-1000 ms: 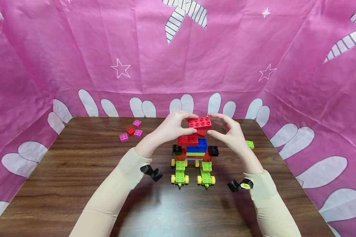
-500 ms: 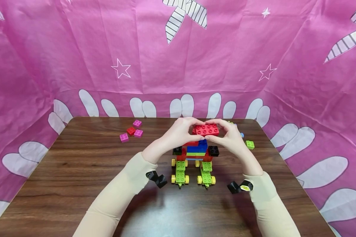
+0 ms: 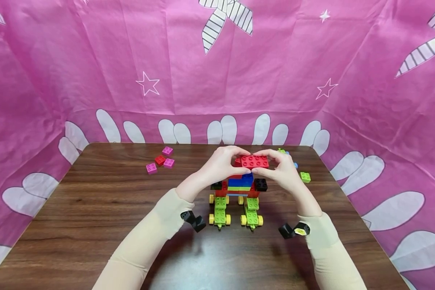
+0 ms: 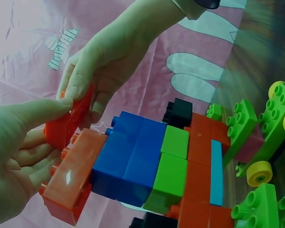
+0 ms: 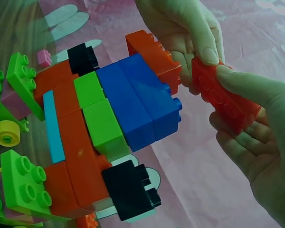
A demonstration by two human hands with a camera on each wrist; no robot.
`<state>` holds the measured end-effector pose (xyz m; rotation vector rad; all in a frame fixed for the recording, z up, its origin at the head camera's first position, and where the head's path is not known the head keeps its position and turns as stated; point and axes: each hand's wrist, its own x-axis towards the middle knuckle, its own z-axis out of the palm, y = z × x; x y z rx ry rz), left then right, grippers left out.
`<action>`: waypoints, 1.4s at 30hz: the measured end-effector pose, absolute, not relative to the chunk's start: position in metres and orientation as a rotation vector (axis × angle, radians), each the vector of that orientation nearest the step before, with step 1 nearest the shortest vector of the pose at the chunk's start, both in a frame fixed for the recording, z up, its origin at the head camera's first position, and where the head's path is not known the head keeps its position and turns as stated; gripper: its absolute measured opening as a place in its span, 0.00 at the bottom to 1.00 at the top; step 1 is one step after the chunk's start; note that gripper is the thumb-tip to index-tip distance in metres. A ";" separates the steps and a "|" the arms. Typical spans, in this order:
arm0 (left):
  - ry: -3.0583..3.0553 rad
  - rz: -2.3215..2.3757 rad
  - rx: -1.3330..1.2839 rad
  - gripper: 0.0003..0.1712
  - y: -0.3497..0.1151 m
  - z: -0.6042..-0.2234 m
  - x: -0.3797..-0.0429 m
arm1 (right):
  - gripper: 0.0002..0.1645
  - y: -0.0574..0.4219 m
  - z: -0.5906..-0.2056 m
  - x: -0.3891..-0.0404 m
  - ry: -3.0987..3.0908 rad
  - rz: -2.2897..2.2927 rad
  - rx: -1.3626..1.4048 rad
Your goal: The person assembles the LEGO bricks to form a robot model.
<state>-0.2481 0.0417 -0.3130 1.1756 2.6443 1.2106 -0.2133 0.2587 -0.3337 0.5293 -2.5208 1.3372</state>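
Both hands pinch one red studded toy brick (image 3: 254, 161) above a stacked-brick model. My left hand (image 3: 222, 163) has its thumb and fingers at the brick's left end. At the other end are the thumb and fingers of my right hand (image 3: 282, 166). In the model, a red brick (image 4: 71, 175) sits off to the left on top of blue bricks (image 5: 137, 99). Beneath them come lime green bricks (image 5: 102, 123), red bricks and a light blue plate (image 5: 53, 126). Black bricks (image 3: 260, 185) stick out at both sides. The held brick overlaps the model's top in the head view.
The model stands on lime green wheeled bases (image 3: 220, 215) with yellow wheels. Loose pink bricks (image 3: 168, 163) and a red brick (image 3: 160, 160) lie at the back left of the wooden table (image 3: 105, 193). A lime green brick (image 3: 305, 177) lies right.
The red brick has moved right and slightly down with my left hand. My right hand's fingers, earlier apart from it, now pinch its right end.
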 end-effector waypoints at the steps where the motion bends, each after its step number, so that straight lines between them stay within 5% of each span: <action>1: 2.641 1.210 1.170 0.25 0.042 -0.314 -0.248 | 0.21 0.259 -0.335 -0.213 -2.513 1.344 0.525; 42: 2.696 0.965 1.212 0.23 0.043 -0.327 -0.252 | 0.19 0.267 -0.359 -0.211 -2.582 1.435 0.466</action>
